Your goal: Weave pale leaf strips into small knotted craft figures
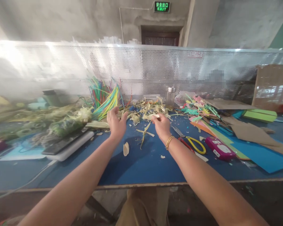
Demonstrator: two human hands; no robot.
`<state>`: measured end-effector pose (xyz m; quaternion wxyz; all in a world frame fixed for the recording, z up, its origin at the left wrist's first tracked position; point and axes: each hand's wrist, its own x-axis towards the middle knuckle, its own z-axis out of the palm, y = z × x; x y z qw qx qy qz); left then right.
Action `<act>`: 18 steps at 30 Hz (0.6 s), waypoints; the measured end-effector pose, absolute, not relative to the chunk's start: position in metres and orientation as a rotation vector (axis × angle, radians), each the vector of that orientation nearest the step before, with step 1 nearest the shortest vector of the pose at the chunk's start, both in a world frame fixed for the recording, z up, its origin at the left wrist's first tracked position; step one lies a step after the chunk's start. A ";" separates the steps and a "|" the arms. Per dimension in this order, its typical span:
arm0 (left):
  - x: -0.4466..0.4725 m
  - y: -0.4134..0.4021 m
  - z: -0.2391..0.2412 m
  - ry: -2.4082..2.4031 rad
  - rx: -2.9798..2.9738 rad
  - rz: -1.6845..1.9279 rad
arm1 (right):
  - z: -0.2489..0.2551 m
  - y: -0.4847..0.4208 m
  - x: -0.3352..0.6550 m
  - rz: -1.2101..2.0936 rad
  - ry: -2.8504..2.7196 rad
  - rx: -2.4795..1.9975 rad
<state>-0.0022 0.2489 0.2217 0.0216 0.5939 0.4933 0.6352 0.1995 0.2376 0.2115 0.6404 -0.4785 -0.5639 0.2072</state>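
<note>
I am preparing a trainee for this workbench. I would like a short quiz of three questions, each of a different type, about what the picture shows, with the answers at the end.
1. Multiple choice. What does the right hand hold?
A) a phone
B) a pale strip
C) a bottle

2. True or false? The gold bracelet is on the left wrist.

3. Fill in the missing word. One handle of the scissors is red; the other is ____.

Key
1. B
2. False; it is on the right wrist.
3. yellow
</note>
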 end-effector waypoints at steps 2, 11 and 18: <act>0.007 0.236 0.228 1.504 2.128 1.996 | 0.213 0.234 0.198 0.438 -1.358 -1.123; 0.021 0.230 0.227 1.346 2.624 1.346 | 0.209 0.232 0.190 0.602 -1.402 -1.072; 0.003 0.237 0.235 1.501 2.530 1.494 | 0.212 0.247 0.202 0.656 -1.031 -1.053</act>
